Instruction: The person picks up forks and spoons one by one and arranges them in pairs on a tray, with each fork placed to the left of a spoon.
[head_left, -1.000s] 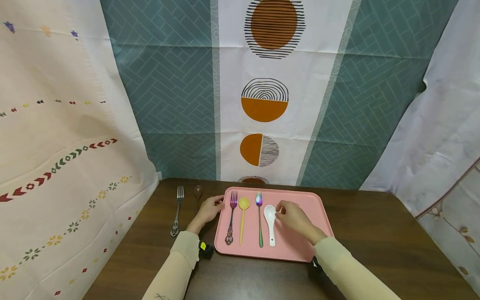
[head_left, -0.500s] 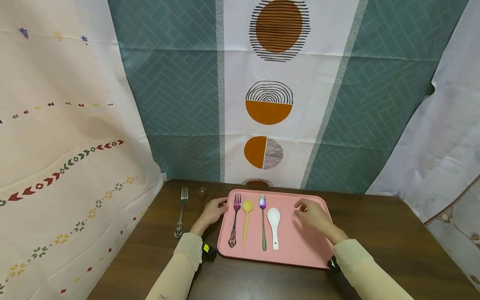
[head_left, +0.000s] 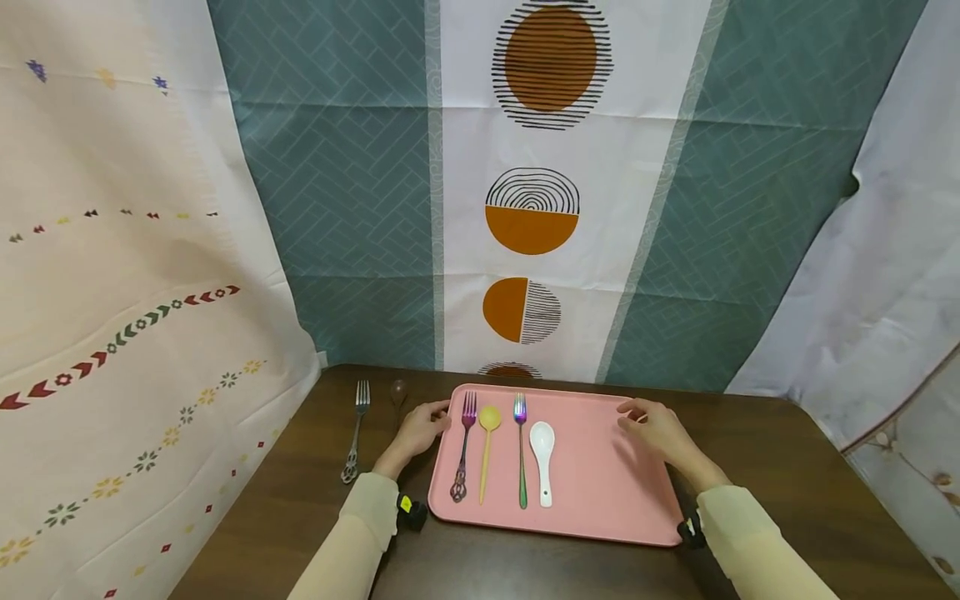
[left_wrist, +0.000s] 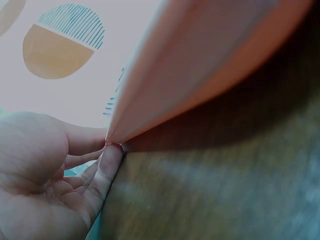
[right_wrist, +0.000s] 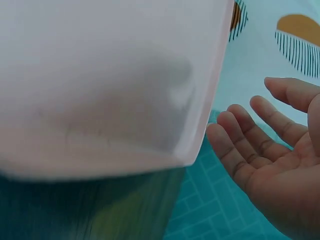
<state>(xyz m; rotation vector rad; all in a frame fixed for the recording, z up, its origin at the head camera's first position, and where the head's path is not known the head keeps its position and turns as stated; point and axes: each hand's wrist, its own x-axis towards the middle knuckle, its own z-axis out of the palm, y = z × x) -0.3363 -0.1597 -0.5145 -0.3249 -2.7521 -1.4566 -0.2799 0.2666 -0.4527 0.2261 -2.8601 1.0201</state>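
A pink tray point(head_left: 600, 492) lies on the table. In a row on its left half are an ornate purple fork point(head_left: 462, 450), a yellow spoon point(head_left: 487, 446), a slim iridescent fork point(head_left: 521, 450) with a green handle end, and a white soup spoon point(head_left: 542, 450). My left hand point(head_left: 417, 429) pinches the tray's left rim between thumb and finger, as the left wrist view shows. At the tray's right side, my right hand point(head_left: 663, 432) holds nothing. Its fingers point(right_wrist: 232, 157) are loosely bent, with fingertips right by the tray's rim point(right_wrist: 214, 100).
Left of the tray, a silver fork point(head_left: 356, 433) with an ornate handle lies on the dark wooden table point(head_left: 300, 533). Beside it is a brown wooden spoon point(head_left: 398, 392), partly covered by the left hand. Patterned cloths point(head_left: 360, 208) hang behind and at both sides.
My right hand has moved away from the white soup spoon, rightward across the tray to its right rim. The left hand stays at the left rim. The head view shifts slightly.
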